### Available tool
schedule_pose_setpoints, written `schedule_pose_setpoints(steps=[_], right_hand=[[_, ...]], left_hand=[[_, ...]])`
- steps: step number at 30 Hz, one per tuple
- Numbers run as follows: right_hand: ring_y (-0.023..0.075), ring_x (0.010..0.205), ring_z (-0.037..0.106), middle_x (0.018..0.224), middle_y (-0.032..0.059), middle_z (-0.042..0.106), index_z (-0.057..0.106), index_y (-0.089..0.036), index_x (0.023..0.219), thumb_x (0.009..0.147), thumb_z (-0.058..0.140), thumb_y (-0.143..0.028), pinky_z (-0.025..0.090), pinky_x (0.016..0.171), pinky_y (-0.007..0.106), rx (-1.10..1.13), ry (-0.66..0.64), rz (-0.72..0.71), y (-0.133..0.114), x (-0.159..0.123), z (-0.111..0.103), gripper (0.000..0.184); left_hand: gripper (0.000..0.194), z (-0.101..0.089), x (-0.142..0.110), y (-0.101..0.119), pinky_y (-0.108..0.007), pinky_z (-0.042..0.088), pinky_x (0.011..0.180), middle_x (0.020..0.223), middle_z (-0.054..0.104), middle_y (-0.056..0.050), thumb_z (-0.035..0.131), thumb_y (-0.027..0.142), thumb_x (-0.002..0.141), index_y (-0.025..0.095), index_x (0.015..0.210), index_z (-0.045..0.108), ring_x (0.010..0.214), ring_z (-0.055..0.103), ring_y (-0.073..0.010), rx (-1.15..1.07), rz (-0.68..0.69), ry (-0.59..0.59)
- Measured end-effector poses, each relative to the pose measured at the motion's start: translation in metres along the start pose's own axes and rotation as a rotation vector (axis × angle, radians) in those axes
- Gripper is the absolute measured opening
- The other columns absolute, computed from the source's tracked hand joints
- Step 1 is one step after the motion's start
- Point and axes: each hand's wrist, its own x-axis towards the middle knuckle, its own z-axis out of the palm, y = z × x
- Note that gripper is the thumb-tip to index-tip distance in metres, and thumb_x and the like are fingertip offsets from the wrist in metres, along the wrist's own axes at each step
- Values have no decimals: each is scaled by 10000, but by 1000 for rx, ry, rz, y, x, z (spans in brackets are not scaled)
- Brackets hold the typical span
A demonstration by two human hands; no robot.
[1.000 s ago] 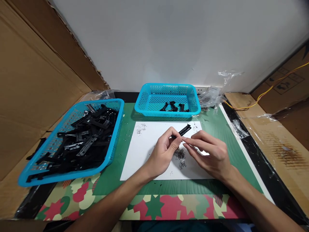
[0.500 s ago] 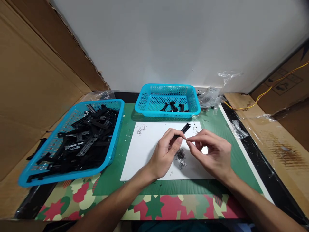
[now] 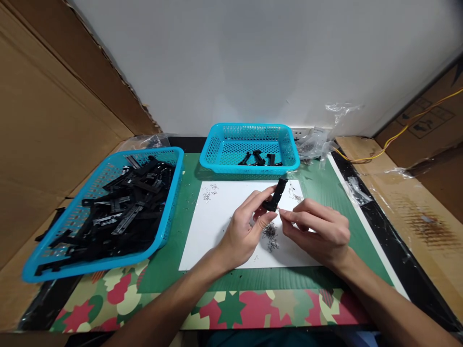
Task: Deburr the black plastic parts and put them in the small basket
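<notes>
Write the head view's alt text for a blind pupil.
A left hand holds a black part over white paper, the right hand close beside it. Thin metal bits lie below; blue baskets of black parts stand behind and left.

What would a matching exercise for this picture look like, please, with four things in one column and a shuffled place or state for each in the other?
Things:
1. Left hand
2. Left basket
3. Back basket
4. White paper

Places or states:
A. Has only a few black parts inside
B. Lies beneath loose wire pieces
C. Grips a single black part
D. Contains a big heap of black parts

Right pairs: 1-C, 2-D, 3-A, 4-B.
</notes>
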Motion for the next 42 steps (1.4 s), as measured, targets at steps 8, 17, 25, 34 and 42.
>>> schedule_pose_setpoints(steps=[8,17,25,34,42], right_hand=[[65,499,448,622,-37,589,683,-171,771,869,756,-48,366,471,218,12,15,25,-1,2,-2,173],[73,493,434,592,-42,562,663,-183,723,887,723,-66,350,472,222,-37,-30,-1,1,-1,0,211],[70,482,425,580,-54,545,624,-208,693,892,703,-71,348,466,217,-80,-43,7,1,0,-1,254],[64,469,409,580,-62,535,600,-200,697,871,704,-51,344,458,224,-74,-44,2,2,-2,1,252],[65,468,413,587,-73,517,561,-220,696,868,684,-58,354,452,226,-105,-44,-2,2,-2,0,266]], left_hand=[[458,-2,-1,-2,-292,493,857,1220,629,-90,602,281,1061,253,1516,563,983,592,-183,50,31,-24],[475,-2,-1,-1,-273,490,857,1160,626,-64,593,248,1062,276,1535,551,964,584,-164,63,63,-47],[492,-2,-1,0,-280,493,841,1150,630,-65,595,240,1058,289,1545,547,956,583,-168,82,70,-45],[487,-3,2,-1,-290,499,790,1134,667,-68,627,223,1039,295,1519,581,919,588,-169,112,125,-35],[462,-1,1,-1,-269,483,754,1130,656,-60,636,216,1036,285,1491,594,855,564,-143,115,107,-26]])
